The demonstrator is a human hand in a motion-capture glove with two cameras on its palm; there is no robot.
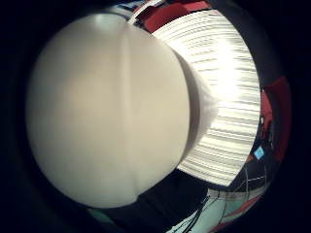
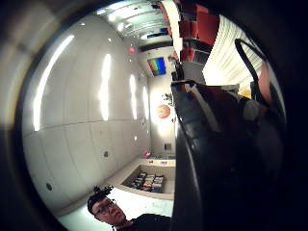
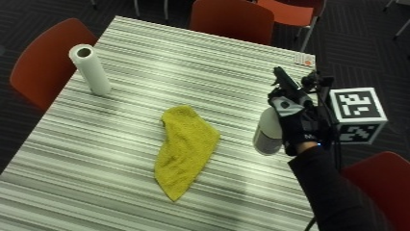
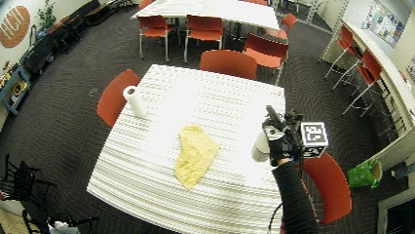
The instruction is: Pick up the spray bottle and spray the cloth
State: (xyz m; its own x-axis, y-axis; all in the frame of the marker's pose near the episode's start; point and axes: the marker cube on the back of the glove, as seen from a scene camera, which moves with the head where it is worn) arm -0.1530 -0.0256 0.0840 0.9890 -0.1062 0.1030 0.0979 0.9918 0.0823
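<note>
A: Gripping the spray bottle [image 3: 268,129] – that is what the gloved right hand [image 3: 296,121] is doing, fingers curled round the neck just under the black trigger head [image 3: 286,82]

B: Where does the bottle sit against the hand?

A: The pale body hangs below and to the inner side of the palm, tilted, with the dark head rising above the knuckles. It looks lifted off the striped table [image 3: 160,57], above the edge nearest the person; its shadow falls on the stripes beneath

B: And from the palm itself?

A: In the little-finger-side view the bottle's rounded white body [image 1: 107,111] fills most of the picture, right up against the palm, with the striped table [image 1: 228,87] showing behind it. The thumb-side view shows the black head [image 2: 207,144] close by, and the room beyond

B: The cloth?

A: The yellow cloth [image 3: 183,149] lies crumpled in a long strip at the middle of the table, near the bottle but apart from it, on the side the nozzle points away from or across – I cannot tell the exact aim

B: Anything further out?

A: A roll of paper towel [image 3: 90,69] stands upright near the far corner, well apart from the cloth. Red chairs [image 3: 230,19] ring the table. The wide view shows the same layout: hand [image 4: 280,141], bottle [image 4: 261,146], cloth [image 4: 195,155]
</note>
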